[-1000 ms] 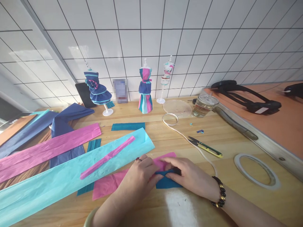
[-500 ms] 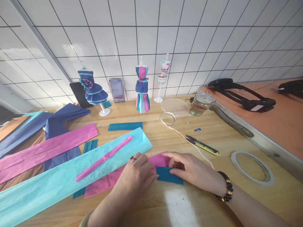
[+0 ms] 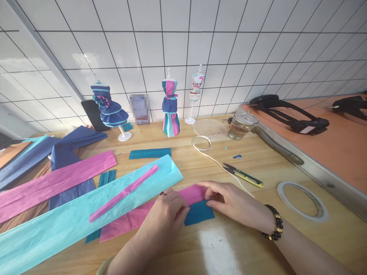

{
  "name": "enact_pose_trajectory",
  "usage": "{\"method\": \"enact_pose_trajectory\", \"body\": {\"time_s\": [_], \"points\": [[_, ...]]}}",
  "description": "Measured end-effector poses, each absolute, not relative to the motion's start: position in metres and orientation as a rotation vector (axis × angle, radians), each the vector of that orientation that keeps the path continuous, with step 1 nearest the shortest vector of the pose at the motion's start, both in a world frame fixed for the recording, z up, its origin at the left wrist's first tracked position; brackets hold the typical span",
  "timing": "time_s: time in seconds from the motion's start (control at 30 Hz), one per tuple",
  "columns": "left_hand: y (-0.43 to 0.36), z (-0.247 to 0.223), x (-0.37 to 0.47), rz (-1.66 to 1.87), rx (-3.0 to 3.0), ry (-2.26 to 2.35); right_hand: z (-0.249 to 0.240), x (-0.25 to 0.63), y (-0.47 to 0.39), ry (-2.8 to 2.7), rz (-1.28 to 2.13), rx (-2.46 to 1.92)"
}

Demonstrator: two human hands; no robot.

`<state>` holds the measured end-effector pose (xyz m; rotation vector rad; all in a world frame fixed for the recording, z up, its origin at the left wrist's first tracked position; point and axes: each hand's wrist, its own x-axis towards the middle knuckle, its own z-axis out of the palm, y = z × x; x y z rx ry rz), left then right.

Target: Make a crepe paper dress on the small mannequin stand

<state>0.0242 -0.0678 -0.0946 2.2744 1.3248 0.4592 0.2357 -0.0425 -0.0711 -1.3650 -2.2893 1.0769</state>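
A pink strip (image 3: 193, 195) runs from under the light blue sheet (image 3: 65, 210) to my right hand (image 3: 235, 202), whose thumb and fingers pinch its right end. My left hand (image 3: 169, 210) has its fingers closed at the strip's near edge, on the pink material. Just below the strip, a teal piece (image 3: 200, 214) lies on the wooden table (image 3: 241, 250), its left edge beside my left fingertips and its top edge by my right thumb. A narrow pink strip (image 3: 124, 193) rests on the light blue sheet.
Small dress forms (image 3: 170, 105) stand at the back beside a phone (image 3: 94, 116). Thread snips (image 3: 243, 175), a tape roll (image 3: 302, 201), white cord (image 3: 216, 162) and a lidded glass (image 3: 242, 126) are on the right. More strips (image 3: 57, 175) lie left; a black headset (image 3: 289, 114) sits back right.
My right hand has let go of the teal piece, which now lies slightly lower and turned. More of the pink strip shows between my hands. The whole view has shifted slightly.
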Motion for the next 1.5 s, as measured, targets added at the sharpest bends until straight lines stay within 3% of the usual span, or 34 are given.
{"method": "enact_pose_trajectory", "body": {"time_s": [0.37, 1.07, 1.5], "points": [[-0.068, -0.101, 0.023, 0.605, 2.192, 1.285, -0.071, 0.236, -0.042, -2.294, 1.119, -1.337], [-0.068, -0.101, 0.021, 0.478, 2.367, 1.261, -0.08, 0.245, -0.039, -2.283, 1.112, -1.472], [-0.071, -0.094, 0.022, 0.407, 2.371, 1.253, -0.067, 0.246, -0.039, -2.35, 1.355, -1.269]]}}
